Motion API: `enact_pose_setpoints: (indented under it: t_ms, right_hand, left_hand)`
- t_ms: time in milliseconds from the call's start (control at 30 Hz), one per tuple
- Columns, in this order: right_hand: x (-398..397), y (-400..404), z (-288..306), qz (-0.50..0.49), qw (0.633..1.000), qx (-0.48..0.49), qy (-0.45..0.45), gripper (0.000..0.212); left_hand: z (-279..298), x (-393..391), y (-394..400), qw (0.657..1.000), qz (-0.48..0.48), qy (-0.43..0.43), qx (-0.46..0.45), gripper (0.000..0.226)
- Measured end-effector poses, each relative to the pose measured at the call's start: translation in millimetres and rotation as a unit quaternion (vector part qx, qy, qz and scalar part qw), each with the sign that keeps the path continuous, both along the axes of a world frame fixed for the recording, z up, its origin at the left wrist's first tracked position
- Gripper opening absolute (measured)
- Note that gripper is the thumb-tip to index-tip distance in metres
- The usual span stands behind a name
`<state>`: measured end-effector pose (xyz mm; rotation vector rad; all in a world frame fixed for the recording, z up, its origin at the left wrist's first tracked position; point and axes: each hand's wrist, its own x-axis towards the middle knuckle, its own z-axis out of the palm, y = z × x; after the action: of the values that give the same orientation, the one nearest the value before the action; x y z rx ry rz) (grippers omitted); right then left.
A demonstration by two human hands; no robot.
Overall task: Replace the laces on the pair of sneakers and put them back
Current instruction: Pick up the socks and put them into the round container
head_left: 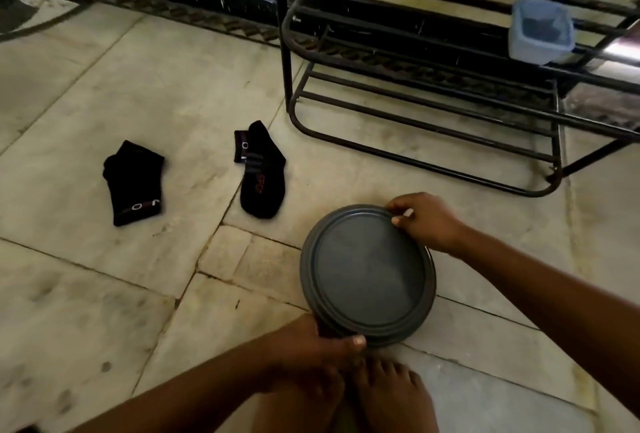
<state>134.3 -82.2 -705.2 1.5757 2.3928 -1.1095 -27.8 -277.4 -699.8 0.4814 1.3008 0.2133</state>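
A round dark grey container with a lid sits on the stone floor in front of me. My right hand pinches the lid's far right rim. My left hand grips the near left rim, thumb on top of the edge. Two black ankle socks lie on the floor to the left, one farther left and one nearer the middle. No sneakers or laces are in view.
A black metal shoe rack stands at the back right with a pale blue plastic tub on its upper shelf. My bare feet are at the bottom edge, just below the container. A dark skirting runs along the far wall.
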Motion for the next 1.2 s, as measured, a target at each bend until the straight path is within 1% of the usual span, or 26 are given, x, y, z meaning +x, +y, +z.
enact_pose_setpoints:
  t_ms: [33, 67, 100, 133, 167, 200, 233, 267, 300, 333, 433, 500, 567, 633, 667, 767, 867, 900, 1000, 1100, 1200]
  right_hand:
    - [-1.9, 1.6, 1.4, 0.03, 0.999, 0.014, -0.006, 0.03]
    - [-3.8, 1.8, 3.0, 0.056, 0.998, 0.027, -0.008, 0.031]
    - [-5.3, 1.0, 4.7, 0.078, 0.996, 0.038, -0.006, 0.032]
    - [-7.1, -1.5, 6.3, 0.097, 0.994, 0.044, -0.001, 0.032]
    - [-9.7, -4.7, 7.7, 0.114, 0.992, 0.047, 0.008, 0.033]
    - [-14.0, -8.9, 9.7, 0.131, 0.99, 0.047, 0.018, 0.033]
    - [-19.0, -12.6, 11.6, 0.153, 0.987, 0.048, 0.026, 0.033]
    - [-23.9, -15.7, 13.0, 0.175, 0.983, 0.052, 0.029, 0.034]
    - [-27.5, -17.6, 13.9, 0.188, 0.98, 0.061, 0.028, 0.035]
    - [-30.1, -17.7, 15.5, 0.189, 0.979, 0.068, 0.023, 0.036]
    - [-28.1, -12.8, 22.5, 0.167, 0.985, 0.05, -0.013, 0.042]
    - [-28.4, -12.4, 29.1, 0.188, 0.981, 0.025, -0.026, 0.035]
    - [-34.8, -16.7, 36.9, 0.201, 0.979, 0.017, 0.0, 0.027]
    - [-44.0, -25.0, 47.2, 0.221, 0.975, 0.014, 0.021, 0.03]
    - [-47.5, -29.2, 52.1, 0.239, 0.971, 0.016, 0.013, 0.035]
    - [-50.0, -41.5, 60.5, 0.282, 0.958, 0.042, -0.045, 0.058]
    - [-47.9, -46.6, 64.7, 0.274, 0.958, 0.072, -0.045, 0.059]
    - [-48.0, -46.6, 66.2, 0.269, 0.959, 0.073, -0.042, 0.058]
    - [-50.6, -44.5, 68.6, 0.257, 0.962, 0.083, -0.036, 0.058]
    - [-54.3, -46.8, 70.1, 0.258, 0.961, 0.092, -0.034, 0.057]
    - [-56.3, -52.3, 71.6, 0.265, 0.959, 0.097, -0.029, 0.056]
  left_hand:
    - [2.2, -6.3, 6.8, 0.998, -0.056, 0.024, -0.005, 0.052]
    - [2.2, -16.4, 16.8, 0.995, -0.076, 0.059, -0.008, 0.063]
    - [2.6, -25.8, 26.7, 0.993, -0.06, 0.098, 0.004, 0.072]
    - [2.4, -33.7, 36.0, 0.989, -0.024, 0.143, 0.034, 0.08]
    - [1.9, -38.7, 44.5, 0.979, 0.011, 0.187, 0.084, 0.087]
    - [2.0, -42.0, 52.1, 0.964, 0.024, 0.222, 0.145, 0.092]
    - [1.7, -43.7, 59.6, 0.947, 0.016, 0.245, 0.205, 0.091]
    - [0.9, -45.0, 66.5, 0.932, -0.006, 0.262, 0.252, 0.083]
    - [-1.1, -45.7, 72.0, 0.92, -0.026, 0.273, 0.279, 0.074]
    - [-1.6, -47.5, 74.6, 0.918, -0.034, 0.276, 0.281, 0.066]
    - [0.6, -51.2, 71.9, 0.94, -0.012, 0.237, 0.246, 0.053]
    - [2.8, -50.3, 68.2, 0.942, 0.004, 0.21, 0.264, 0.042]
    - [8.6, -47.0, 69.5, 0.945, 0.041, 0.157, 0.283, 0.035]
    - [13.3, -43.4, 74.8, 0.955, 0.06, 0.086, 0.276, 0.045]
    - [14.8, -41.8, 77.5, 0.96, 0.054, 0.061, 0.267, 0.051]
    - [14.9, -41.1, 79.4, 0.972, 0.035, 0.034, 0.231, 0.065]
    - [15.8, -42.5, 77.8, 0.978, 0.05, -0.001, 0.202, 0.07]
    - [17.4, -42.5, 78.4, 0.977, 0.051, -0.003, 0.205, 0.069]
    - [21.0, -42.2, 83.9, 0.972, 0.04, 0.03, 0.231, 0.066]
    - [19.1, -44.9, 87.2, 0.975, 0.059, 0.028, 0.214, 0.07]
    - [17.0, -50.3, 86.4, 0.981, 0.043, 0.043, 0.187, 0.057]
